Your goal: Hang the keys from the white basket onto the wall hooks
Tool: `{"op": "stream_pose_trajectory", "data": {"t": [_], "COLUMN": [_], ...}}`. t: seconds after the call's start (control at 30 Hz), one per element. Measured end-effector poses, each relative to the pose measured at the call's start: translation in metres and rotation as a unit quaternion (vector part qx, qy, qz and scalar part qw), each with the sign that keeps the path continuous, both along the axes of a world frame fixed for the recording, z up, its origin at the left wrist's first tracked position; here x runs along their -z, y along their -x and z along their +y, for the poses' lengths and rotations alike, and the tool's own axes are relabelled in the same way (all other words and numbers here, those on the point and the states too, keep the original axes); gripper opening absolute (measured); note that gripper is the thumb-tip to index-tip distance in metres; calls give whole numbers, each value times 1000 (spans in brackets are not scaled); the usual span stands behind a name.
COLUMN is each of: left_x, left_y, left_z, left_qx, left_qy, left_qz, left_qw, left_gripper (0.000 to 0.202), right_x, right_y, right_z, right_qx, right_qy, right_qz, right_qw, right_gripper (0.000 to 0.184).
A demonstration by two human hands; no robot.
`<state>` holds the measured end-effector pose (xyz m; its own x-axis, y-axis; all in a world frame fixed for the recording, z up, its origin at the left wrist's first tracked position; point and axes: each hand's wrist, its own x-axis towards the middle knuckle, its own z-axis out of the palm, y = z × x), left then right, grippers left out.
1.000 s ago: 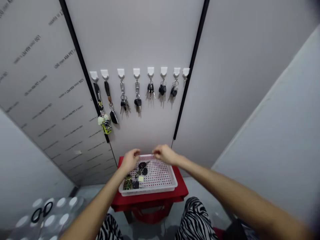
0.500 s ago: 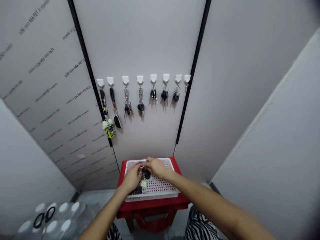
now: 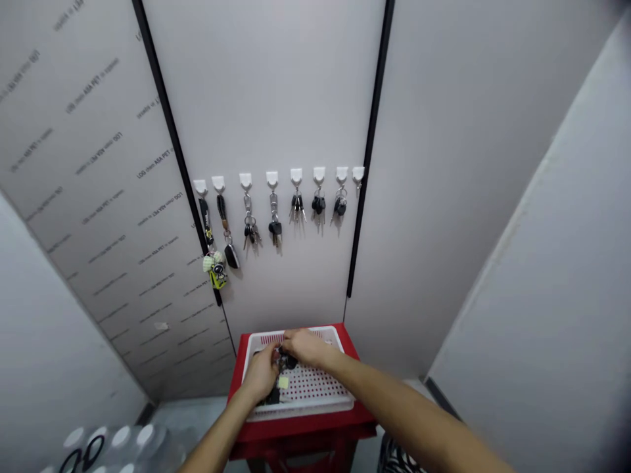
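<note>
- The left hand (image 3: pixel 261 373) is curled, fingers angled down over the dark keys (image 3: pixel 288 361) in the white perforated plastic tray (image 3: pixel 300 412); whether it pinches anything, I cannot tell, since the fingertips are hidden.
- The right hand (image 3: pixel 304 348) lies nearly flat, fingers pressed together and pointing left toward the left hand; its fingertips reach the keys, though any grip is hidden too.
- The left forearm (image 3: pixel 211 447) and right forearm (image 3: pixel 394 394) rise from the near side and converge, which looks like a pose for working both hands at one spot (a judgement from the pose alone).
- The keys lie at the tray's left, between the hands; a yellow tag (image 3: pixel 283 382) sits just nearer, and the tray's low wall seems to keep the small pieces together.
- The tray rests on a red tabletop (image 3: pixel 300 430), right below the far wall.
- On that wall, a row of white adhesive hooks (image 3: pixel 296 176) carries hanging key sets (image 3: pixel 297 207); a yellow charm (image 3: pixel 218 278) dangles at the left end; white-capped bottles (image 3: pixel 118 439) stand at near left.
</note>
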<state>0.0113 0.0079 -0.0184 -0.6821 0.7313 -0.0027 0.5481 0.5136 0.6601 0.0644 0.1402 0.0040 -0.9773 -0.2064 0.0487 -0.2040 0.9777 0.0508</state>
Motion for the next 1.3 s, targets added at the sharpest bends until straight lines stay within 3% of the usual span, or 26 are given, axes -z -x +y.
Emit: {"op": "stream_pose_trajectory", "data": {"t": [0.17, 0.37, 0.47, 0.57, 0.67, 0.77, 0.93, 1.03, 1.13, 1.3], "left_x": [0, -1, -6, -20, -48, -91, -184, -227, -248, -252], "left_y": [-4, -6, -3, -2, -5, -11, -24, -31, -35, -35], "left_z": [2, 5, 7, 19, 46, 85, 146, 173, 191, 205], "left_qx": [-12, -32, -32, 14, 91, 123, 105, 107, 105, 88], "left_qy": [14, 14, -39, -129, -216, -276, -387, -394, -359, -312], "left_qz": [-5, -26, -26, -32, -66, -87, -46, -3, 58, 102], "left_qw": [1000, 999, 998, 991, 970, 949, 915, 913, 926, 940], "left_gripper": [47, 48, 48, 40, 22, 14, 15, 31, 36, 41], "right_x": [0, 11, -5, -34, -72, -117, -205, -246, -269, -279], "right_y": [-4, 3, -3, -17, -30, -40, -50, -49, -43, -26], "right_z": [-2, -20, -19, -5, 19, 50, 105, 131, 149, 160], "right_qx": [3, 127, 164, 180, 157, 158, 180, 227, 280, 339], "right_qy": [24, 70, 149, 193, 214, 228, 302, 309, 277, 207], "right_qz": [14, -8, 31, 64, 96, 167, 317, 387, 426, 439], "right_qw": [1000, 989, 975, 963, 959, 946, 881, 839, 815, 806], "right_gripper": [25, 23, 26, 26, 23, 20, 9, 9, 11, 14]}}
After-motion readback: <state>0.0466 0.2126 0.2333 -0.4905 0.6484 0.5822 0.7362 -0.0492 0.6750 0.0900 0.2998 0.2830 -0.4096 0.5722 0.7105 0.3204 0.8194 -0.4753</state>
